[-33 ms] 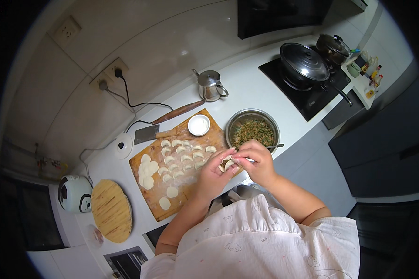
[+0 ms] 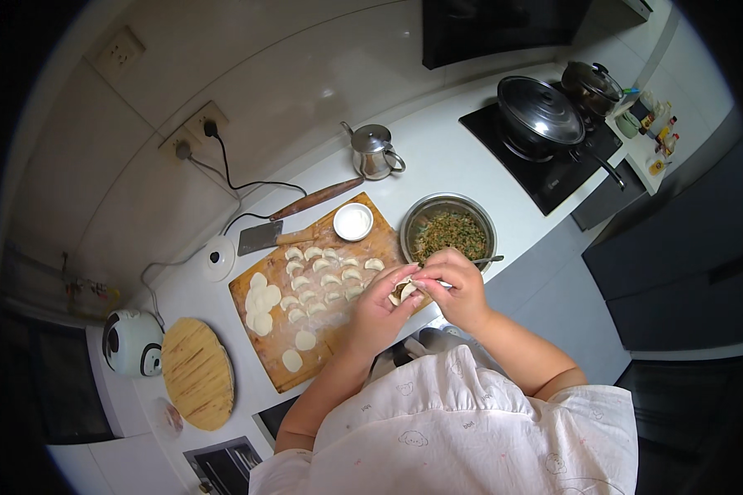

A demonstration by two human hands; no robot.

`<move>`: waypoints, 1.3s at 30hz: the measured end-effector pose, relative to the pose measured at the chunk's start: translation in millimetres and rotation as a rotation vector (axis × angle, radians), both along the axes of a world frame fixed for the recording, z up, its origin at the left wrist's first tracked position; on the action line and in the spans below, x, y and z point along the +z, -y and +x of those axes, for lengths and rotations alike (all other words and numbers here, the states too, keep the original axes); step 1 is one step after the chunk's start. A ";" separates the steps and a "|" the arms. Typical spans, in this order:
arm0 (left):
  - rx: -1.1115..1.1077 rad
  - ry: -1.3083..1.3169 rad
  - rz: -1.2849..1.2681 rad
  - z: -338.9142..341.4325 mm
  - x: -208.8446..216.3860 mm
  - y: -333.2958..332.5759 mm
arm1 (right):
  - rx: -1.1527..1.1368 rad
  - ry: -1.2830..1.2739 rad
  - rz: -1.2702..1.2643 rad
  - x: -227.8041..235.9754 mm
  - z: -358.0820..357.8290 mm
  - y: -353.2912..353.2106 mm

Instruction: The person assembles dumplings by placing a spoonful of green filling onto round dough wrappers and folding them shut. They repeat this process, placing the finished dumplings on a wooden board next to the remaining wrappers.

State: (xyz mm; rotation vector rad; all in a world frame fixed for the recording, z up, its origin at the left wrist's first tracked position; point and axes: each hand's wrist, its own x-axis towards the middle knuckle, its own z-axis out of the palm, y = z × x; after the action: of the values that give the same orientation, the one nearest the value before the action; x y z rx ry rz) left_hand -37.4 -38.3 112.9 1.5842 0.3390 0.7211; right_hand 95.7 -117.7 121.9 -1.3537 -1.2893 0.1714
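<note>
Between my two hands is a dumpling (image 2: 404, 290), its wrapper folded over with some filling showing at the opening. My left hand (image 2: 378, 304) cups it from the left, while the fingers of my right hand (image 2: 456, 289) pinch its edge from the right. Just beyond them stands a steel bowl (image 2: 415, 209) of chopped green and brown filling (image 2: 450, 236), with a spoon handle (image 2: 489, 259) over its rim. Left of my hands, rows of folded dumplings (image 2: 331, 280) lie on a floured wooden board (image 2: 260, 360), with a pile of round wrappers (image 2: 260, 304) and two loose ones near its left edge.
A small white bowl (image 2: 352, 223) of flour, a cleaver (image 2: 260, 238) and a rolling pin (image 2: 318, 199) are at the board's far side. Behind stands a steel pot (image 2: 372, 151). A lidded wok (image 2: 540, 110) sits on the black stove at right; a round wooden board (image 2: 198, 374) lies left.
</note>
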 end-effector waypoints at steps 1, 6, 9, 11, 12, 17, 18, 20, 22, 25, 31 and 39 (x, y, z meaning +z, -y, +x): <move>0.001 -0.029 -0.010 -1.1 -1.1 -0.6 | -0.011 0.019 0.010 -0.7 -0.3 -0.7; 0.017 -0.126 0.104 -6.7 -8.1 -6.9 | -0.015 0.181 0.023 6.2 2.4 -2.0; 0.037 -0.091 0.009 -8.2 -8.1 -3.7 | 0.060 0.200 -0.032 13.5 6.0 -3.0; -0.003 -0.157 0.109 -9.7 -6.3 -6.9 | 0.115 0.178 -0.075 16.3 8.4 -4.2; -0.022 -0.190 0.160 -10.3 -4.8 -8.7 | 0.135 0.156 -0.092 17.4 8.5 -5.4; -0.028 -0.119 0.227 -7.5 1.5 -10.4 | 0.113 0.207 -0.041 12.6 11.2 -8.9; -0.020 -0.073 0.237 -6.4 -0.3 -10.3 | 0.085 0.262 -0.021 12.5 11.3 -8.8; -0.052 -0.097 0.006 -7.9 6.7 -8.3 | 0.046 0.356 0.021 10.2 11.9 -8.1; -0.066 -0.111 -0.124 -8.9 8.0 -8.4 | 0.019 0.434 0.064 7.5 12.5 -7.3; -0.063 -0.112 -0.155 -10.0 4.8 -10.9 | 0.006 0.485 0.074 13.8 11.5 -8.4; -0.064 -0.181 -0.042 -12.9 1.3 -13.7 | 0.169 0.250 -0.103 22.6 14.2 -12.8; -0.109 -0.210 0.002 -13.5 11.6 -16.0 | 0.143 0.403 0.019 13.3 13.4 -15.4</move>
State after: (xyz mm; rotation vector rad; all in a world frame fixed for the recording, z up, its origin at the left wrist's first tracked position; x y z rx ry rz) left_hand -50.9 -22.2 124.5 1.6705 0.4018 0.4728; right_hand 109.2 -102.3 135.2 -1.3209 -1.7216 -0.0184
